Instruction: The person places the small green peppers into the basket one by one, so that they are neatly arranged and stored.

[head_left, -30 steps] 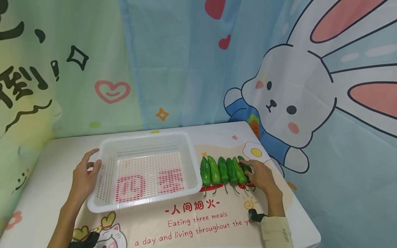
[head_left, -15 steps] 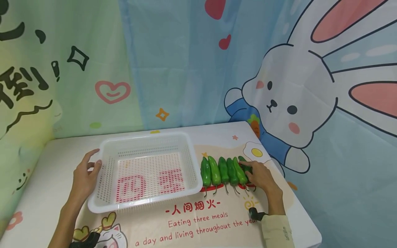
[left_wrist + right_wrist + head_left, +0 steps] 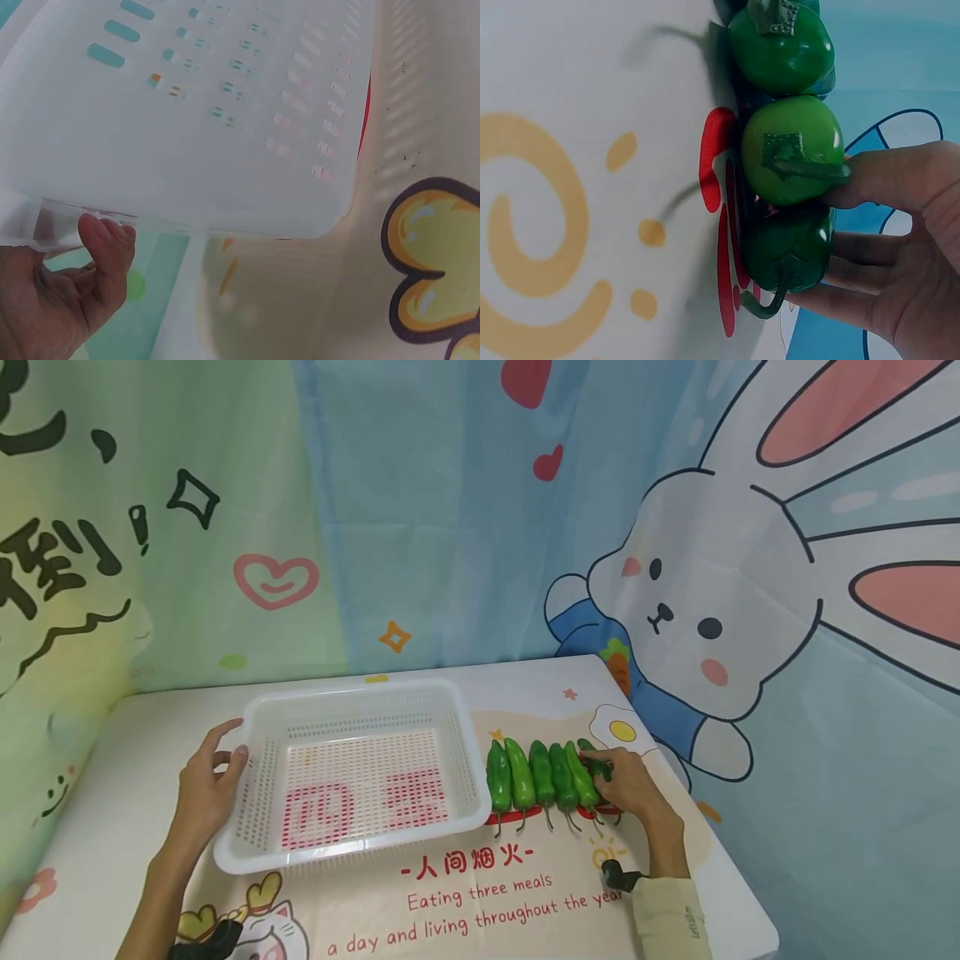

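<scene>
A white plastic basket (image 3: 352,849) with a perforated bottom stands left of centre on the table. My left hand (image 3: 206,787) holds its left rim; the left wrist view shows bent fingers (image 3: 109,240) right under the basket's lip. To the right of the basket, several green peppers (image 3: 542,768) lie side by side in a row, stems toward me. At the row's right end my right hand (image 3: 632,785) pinches a dark green pepper (image 3: 787,251), thumb and fingers on either side of it. A lighter green pepper (image 3: 791,150) lies against that one.
The table (image 3: 67,827) has a printed cloth (image 3: 450,935) with lettering and cartoons. A decorated curtain (image 3: 390,527) with a rabbit picture hangs close behind. The row's left end lies against the basket's right rim. Dark wrist gear (image 3: 618,878) sits on the right arm.
The head view has shifted slightly. My right fingers have closed in a little around the end pepper; the left hand, basket and other peppers stay where they were.
</scene>
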Motion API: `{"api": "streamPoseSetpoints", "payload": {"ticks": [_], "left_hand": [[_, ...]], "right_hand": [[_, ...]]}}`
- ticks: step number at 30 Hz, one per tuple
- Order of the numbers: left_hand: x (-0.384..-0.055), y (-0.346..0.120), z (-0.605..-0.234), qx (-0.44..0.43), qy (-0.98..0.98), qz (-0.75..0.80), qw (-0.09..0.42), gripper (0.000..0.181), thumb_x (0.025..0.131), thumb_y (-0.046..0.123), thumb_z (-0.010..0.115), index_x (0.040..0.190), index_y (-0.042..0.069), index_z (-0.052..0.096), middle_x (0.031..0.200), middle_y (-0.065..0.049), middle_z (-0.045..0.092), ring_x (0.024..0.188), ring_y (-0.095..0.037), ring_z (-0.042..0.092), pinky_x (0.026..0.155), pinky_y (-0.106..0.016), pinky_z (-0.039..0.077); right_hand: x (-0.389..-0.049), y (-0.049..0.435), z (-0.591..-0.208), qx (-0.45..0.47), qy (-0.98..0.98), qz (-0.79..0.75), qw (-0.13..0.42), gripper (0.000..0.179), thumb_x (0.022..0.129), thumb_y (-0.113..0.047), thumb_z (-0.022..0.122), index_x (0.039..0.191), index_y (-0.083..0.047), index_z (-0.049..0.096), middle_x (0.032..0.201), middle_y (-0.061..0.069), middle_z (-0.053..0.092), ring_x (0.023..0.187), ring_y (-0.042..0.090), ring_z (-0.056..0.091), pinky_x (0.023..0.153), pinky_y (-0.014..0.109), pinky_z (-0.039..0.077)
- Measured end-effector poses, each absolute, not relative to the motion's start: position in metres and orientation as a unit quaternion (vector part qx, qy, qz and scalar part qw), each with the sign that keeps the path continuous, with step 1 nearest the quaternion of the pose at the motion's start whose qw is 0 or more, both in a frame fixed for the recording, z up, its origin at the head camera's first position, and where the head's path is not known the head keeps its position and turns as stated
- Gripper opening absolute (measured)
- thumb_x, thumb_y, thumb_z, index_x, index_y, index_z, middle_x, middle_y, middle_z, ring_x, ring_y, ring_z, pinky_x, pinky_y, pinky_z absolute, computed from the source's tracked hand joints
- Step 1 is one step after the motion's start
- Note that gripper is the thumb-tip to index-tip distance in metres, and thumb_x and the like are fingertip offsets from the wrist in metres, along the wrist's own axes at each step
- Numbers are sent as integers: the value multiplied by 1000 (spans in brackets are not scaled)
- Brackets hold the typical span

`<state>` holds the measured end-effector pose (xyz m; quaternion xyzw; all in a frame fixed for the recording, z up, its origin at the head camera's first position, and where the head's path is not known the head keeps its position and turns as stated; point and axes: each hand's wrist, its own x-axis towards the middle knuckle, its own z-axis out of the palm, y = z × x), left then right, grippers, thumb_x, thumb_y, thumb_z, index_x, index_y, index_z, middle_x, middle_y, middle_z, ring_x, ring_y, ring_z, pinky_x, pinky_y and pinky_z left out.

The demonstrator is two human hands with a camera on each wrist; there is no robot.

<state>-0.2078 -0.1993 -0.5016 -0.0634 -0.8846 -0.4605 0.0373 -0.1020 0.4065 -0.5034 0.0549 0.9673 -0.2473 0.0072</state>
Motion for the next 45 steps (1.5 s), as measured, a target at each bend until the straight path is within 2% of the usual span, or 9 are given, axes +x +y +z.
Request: {"api": "streamPoseSetpoints", "payload": {"ticks": [5, 16, 20, 23, 27, 33, 35, 40, 45], "left_hand": [[-208, -200, -500, -66, -884, -462, 41, 53, 117, 18, 46, 167, 2, 35, 122, -45, 66, 86, -51, 79, 59, -15, 55], [-209, -200, -498, -68, -884, -459, 47, 53, 117, 19, 45, 167, 3, 36, 122, -45, 66, 85, -50, 78, 59, -15, 56], [-210, -201, -499, -67, -884, -460, 45, 53, 118, 19, 45, 167, 2, 35, 121, -45, 66, 84, -49, 79, 58, -14, 54], [-209, -201, -498, -65, -884, -460, 44, 53, 118, 19, 45, 167, 3, 35, 121, -45, 66, 84, -49, 79, 58, -15, 54], [-209, -201, -498, -67, -885, -459, 48, 53, 117, 19, 45, 167, 3, 36, 121, -44, 66, 84, -48, 79, 58, -15, 55], [-211, -199, -498, -65, -884, -462, 42, 53, 117, 19, 45, 167, 3, 35, 122, -44, 66, 86, -48, 79, 58, -17, 57], [-210, -199, -499, -63, -884, -462, 39, 53, 117, 20, 45, 167, 3, 35, 122, -44, 66, 85, -48, 79, 58, -17, 57], [-209, -199, -500, -59, -884, -462, 37, 53, 118, 19, 45, 167, 3, 35, 122, -43, 66, 85, -46, 79, 58, -16, 56], [-208, -199, -502, -58, -884, -461, 37, 53, 117, 19, 46, 167, 3, 36, 123, -44, 66, 87, -47, 79, 59, -17, 57]], "right_hand": [[-102, 407, -501, 51, 968, -244, 5, 49, 88, 9, 71, 135, -2, 77, 131, 27, 74, 85, 25, 55, 67, 28, 41], [-102, 411, -499, 68, 966, -250, -8, 48, 87, 6, 72, 134, -2, 77, 132, 31, 73, 97, 33, 62, 66, 33, 48], [-101, 411, -494, 70, 967, -245, -14, 46, 89, 1, 75, 135, -3, 77, 136, 30, 73, 109, 44, 70, 77, 46, 63], [-100, 409, -489, 63, 967, -246, -22, 45, 90, 0, 77, 135, -4, 77, 138, 29, 72, 117, 49, 71, 90, 60, 65], [-100, 408, -482, 43, 967, -249, -39, 45, 88, 1, 78, 133, -3, 78, 135, 28, 74, 115, 49, 72, 89, 60, 65], [-102, 407, -473, 27, 963, -263, -58, 45, 85, 2, 78, 130, -5, 80, 136, 29, 73, 115, 50, 73, 78, 46, 62], [-102, 406, -471, 23, 961, -269, -62, 44, 86, 2, 78, 129, -6, 81, 137, 29, 73, 115, 51, 73, 78, 47, 63], [-102, 401, -466, 2, 958, -276, -73, 44, 86, 3, 78, 128, -6, 81, 133, 29, 75, 113, 53, 73, 83, 60, 66], [-100, 393, -460, -9, 955, -285, -77, 44, 87, 2, 77, 130, -6, 80, 125, 26, 78, 110, 50, 74, 81, 58, 67]]}}
